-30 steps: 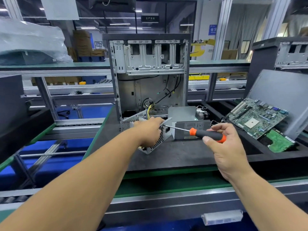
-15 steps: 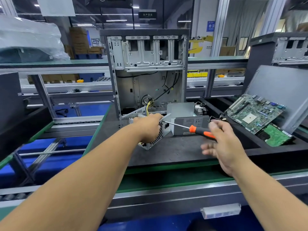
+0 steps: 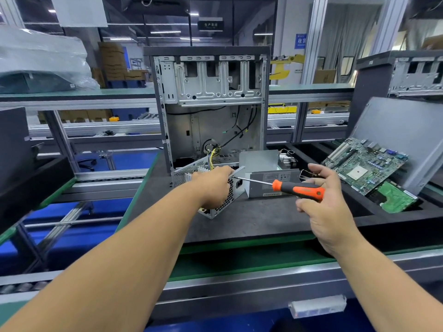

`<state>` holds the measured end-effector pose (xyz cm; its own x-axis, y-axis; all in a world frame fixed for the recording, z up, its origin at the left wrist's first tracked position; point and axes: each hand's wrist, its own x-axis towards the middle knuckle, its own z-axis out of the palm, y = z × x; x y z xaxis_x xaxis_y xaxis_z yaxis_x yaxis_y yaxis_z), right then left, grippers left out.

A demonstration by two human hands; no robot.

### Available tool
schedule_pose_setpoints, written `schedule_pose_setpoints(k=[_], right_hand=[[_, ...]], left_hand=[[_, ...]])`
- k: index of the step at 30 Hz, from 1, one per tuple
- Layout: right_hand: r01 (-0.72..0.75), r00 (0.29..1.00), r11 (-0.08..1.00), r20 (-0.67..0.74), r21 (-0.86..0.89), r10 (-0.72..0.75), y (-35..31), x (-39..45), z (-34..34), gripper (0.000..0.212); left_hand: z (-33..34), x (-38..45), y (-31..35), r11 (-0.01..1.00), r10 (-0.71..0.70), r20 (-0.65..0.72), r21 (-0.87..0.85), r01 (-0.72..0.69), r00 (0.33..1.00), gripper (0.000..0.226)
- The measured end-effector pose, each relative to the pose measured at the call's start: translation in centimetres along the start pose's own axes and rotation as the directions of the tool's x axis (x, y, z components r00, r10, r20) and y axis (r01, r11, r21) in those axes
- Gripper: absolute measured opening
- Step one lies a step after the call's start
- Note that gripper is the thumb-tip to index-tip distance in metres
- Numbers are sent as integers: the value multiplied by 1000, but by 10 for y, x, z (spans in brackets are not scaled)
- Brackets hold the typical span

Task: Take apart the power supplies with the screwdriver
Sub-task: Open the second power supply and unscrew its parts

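Left hand (image 3: pixel 213 188) grips the top of the perforated power supply (image 3: pixel 223 200), which sits tilted on the dark mat (image 3: pixel 251 219) right in front of the open PC case (image 3: pixel 211 109). Right hand (image 3: pixel 323 202) holds the orange-and-black screwdriver (image 3: pixel 297 189), shaft pointing left with its tip at the supply's upper right corner. A second grey power supply (image 3: pixel 268 180) lies just right of the first one. Further right of it, a green motherboard (image 3: pixel 364 164) leans on a grey panel (image 3: pixel 402 137).
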<state>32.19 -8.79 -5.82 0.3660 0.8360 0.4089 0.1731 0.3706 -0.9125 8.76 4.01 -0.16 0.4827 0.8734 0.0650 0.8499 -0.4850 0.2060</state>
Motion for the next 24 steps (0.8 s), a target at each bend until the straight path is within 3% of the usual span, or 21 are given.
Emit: schedule_pose_setpoints(k=[2,5,6,10,14,24], right_hand=[[-115,993,989,26,97,113,-4,2,1,49],[-226,974,972,-1,-59,227,-2,8,0,30],[-200,980,979,-6,-35,200,-1,7,0,22],[-126,991,981,57,145,119,2,-2,-2,43],[-58,995,993,81,99,50,3,-4,-2,37],[106,994,994,19,-24,-105,0,-13,5,47]], left_hand=[[1,0,0,1000,5,-5,3,-5,1000,47],[1,2,-1,1000,10,-15,-6,-10,1000,45],[2,2,-1,1000,8,-20,-6,-8,1000,43],[6,-1,0,1000,15,-90,7,-14,996,43],[2,4,5,974,145,-255,206,-93,956,30],[-12,24,28,931,125,-216,364,-39,968,18]])
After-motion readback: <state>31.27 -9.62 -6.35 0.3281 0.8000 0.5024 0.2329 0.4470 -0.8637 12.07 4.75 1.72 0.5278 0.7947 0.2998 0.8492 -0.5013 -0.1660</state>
